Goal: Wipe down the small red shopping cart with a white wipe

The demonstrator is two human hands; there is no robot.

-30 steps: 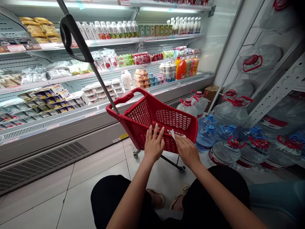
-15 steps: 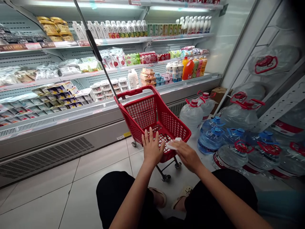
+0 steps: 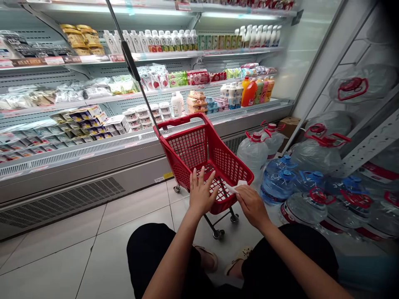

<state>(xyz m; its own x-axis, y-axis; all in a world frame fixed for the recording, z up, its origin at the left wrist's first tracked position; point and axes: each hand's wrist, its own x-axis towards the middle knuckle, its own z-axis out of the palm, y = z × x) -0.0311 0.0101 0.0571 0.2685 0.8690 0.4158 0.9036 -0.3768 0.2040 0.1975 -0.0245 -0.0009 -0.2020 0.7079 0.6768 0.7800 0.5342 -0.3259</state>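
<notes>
A red plastic shopping cart (image 3: 176, 167) on small wheels stands before me, its latticed basket facing up. My left hand (image 3: 202, 194) is over the cart's near left edge, fingers spread, with nothing in it; whether it touches the rim I cannot tell. At the near right corner, my right hand (image 3: 252, 206) grips a crumpled white tissue (image 3: 234, 187) against or just above the rim. A long thin pole with a dark grip (image 3: 129, 58) rises from the cart's far left corner.
Behind the cart runs an open refrigerated shelf (image 3: 140, 151) with dairy cups, cartons and juice bottles. Large water bottles (image 3: 304, 207) crowd the floor at the right, beside a metal rack. A cardboard box (image 3: 289, 124) sits in the far corner. Pale tiles (image 3: 134, 220) cover the floor.
My right hand has moved slightly right and down with the tissue, its fingers now more curled around it. My left hand stays spread at the cart's edge. The view has shifted slightly.
</notes>
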